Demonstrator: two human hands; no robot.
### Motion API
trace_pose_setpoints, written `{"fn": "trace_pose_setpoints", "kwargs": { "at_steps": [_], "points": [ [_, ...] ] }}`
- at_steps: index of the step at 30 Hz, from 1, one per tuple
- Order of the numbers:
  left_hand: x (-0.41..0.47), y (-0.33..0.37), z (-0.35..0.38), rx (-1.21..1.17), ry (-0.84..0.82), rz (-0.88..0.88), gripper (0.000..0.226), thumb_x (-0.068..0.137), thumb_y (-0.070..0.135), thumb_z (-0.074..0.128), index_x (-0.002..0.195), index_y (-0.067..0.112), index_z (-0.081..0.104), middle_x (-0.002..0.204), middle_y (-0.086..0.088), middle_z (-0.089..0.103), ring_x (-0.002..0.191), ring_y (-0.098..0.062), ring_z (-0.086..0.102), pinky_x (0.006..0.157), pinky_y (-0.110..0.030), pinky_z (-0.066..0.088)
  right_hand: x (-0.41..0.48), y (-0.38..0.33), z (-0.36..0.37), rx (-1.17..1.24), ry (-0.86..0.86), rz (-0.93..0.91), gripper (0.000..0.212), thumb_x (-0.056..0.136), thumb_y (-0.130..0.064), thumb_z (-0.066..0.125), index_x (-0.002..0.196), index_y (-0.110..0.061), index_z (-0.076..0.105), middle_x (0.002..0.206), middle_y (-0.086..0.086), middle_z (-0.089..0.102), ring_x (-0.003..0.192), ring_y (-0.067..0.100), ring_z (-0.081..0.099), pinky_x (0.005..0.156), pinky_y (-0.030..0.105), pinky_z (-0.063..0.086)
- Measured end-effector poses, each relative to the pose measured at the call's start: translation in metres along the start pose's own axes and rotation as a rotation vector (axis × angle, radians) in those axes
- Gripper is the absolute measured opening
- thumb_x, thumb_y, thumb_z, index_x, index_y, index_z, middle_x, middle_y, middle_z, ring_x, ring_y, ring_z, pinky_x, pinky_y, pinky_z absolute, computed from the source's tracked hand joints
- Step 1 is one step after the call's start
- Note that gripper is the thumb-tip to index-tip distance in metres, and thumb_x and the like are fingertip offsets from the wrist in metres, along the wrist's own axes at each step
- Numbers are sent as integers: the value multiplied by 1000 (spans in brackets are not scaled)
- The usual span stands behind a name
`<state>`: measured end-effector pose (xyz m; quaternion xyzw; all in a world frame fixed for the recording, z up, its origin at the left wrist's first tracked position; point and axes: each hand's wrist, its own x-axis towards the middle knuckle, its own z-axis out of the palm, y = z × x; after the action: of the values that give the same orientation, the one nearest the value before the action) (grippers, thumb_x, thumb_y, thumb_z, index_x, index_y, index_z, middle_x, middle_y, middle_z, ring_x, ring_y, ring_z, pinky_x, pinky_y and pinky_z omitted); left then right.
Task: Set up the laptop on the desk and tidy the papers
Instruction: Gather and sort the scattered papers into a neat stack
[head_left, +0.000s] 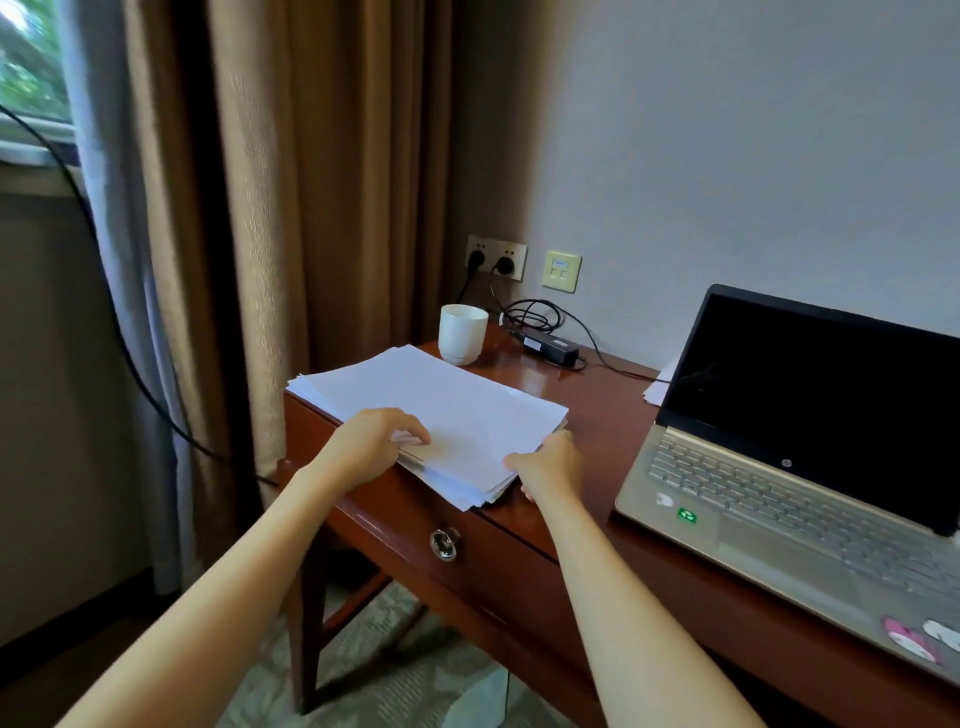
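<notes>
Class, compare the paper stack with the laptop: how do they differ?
The paper stack is white and flat; the laptop is gold, its dark screen raised. The left hand and right hand hold the paper stack; neither touches the laptop. Both things rest on the desk.

Desk: red-brown wood, glossy varnish, mirrors light at far edge. Papers at left: matt white sheets, smooth. Cup at far left: white glazed ceramic, soft sheen. Laptop at right: pale gold matt deck, metal or plastic unclear; glossy black screen. Adapter: black plastic, semi-matt. Drawer knob near: polished metal. Curtain: tan woven cloth, coarse. Wall: matt, smooth.
</notes>
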<state>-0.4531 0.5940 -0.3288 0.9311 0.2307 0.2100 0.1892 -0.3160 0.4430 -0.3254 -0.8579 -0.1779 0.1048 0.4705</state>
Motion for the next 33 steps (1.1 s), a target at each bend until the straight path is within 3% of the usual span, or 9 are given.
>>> {"fn": "trace_pose_setpoints", "kwargs": {
  "at_steps": [4,7,10,14,18,24,33],
  "points": [
    [9,10,-4,98,-58,-5,34,91,2,48,107,25,67,125,2,60,112,-17,54,92,-24,46,-2,1,-8,-129,-62,-62,41,79,-19,64,116,-8,49,114,13,57,99,36,63,83,45,55],
    [15,26,-6,176,-63,7,42,89,-2,45,114,26,64,128,4,57,112,-16,54,87,-24,50,-2,0,-19,-236,-83,-142,31,87,-18,54,117,-11,53,119,10,56,106,32,58,89,42,51],
    [22,45,-7,232,-67,51,45,90,-1,41,119,27,61,128,4,57,110,-14,55,83,-22,51,1,-1,-38,-324,-72,-256,25,91,-15,48,114,-11,56,121,9,53,109,27,52,90,36,47],
    [34,74,-8,250,-114,87,43,91,3,40,120,28,59,128,3,57,114,-15,54,90,-27,49,7,0,-74,-496,-43,-364,28,92,-14,45,119,-15,54,125,6,47,115,25,46,87,31,38],
    [46,106,-2,230,-107,130,40,92,6,40,121,27,58,129,3,57,113,-16,55,91,-28,48,14,8,-111,-634,15,-352,33,93,-16,45,125,-17,50,130,7,45,121,25,42,96,35,38],
    [58,160,19,253,-151,267,37,89,12,42,118,28,59,127,0,58,114,-19,55,91,-35,49,16,29,-158,-781,66,-283,31,94,-17,45,125,-17,49,128,8,46,119,26,41,96,37,37],
    [67,250,59,263,-215,477,42,89,11,42,124,28,56,128,1,58,116,-20,54,86,-32,45,4,60,-224,-898,177,-138,36,94,-23,48,129,-16,48,129,7,48,120,26,43,97,38,38]
  ]
}}
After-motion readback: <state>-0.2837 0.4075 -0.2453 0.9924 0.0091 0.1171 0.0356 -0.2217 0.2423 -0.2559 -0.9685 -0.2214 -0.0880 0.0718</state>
